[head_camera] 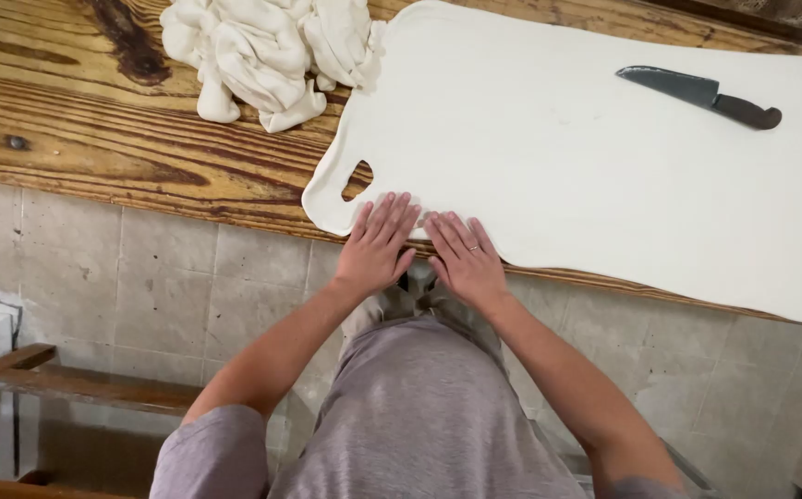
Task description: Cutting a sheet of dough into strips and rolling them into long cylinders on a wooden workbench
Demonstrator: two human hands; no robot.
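A large white cutting board (586,157) with a handle hole lies on a wooden table (96,129). My left hand (376,244) and my right hand (464,259) lie flat side by side on the board's near edge, fingers stretched out and close together, holding nothing. There is a ring on my right hand. A dark knife (701,95) with a brown handle lies on the board's far right part, well away from both hands.
A crumpled white cloth (262,51) sits on the table at the far left of the board. The table's near edge runs just under my hands. Below is a tiled floor (161,286), with a wooden bench (68,383) at the lower left.
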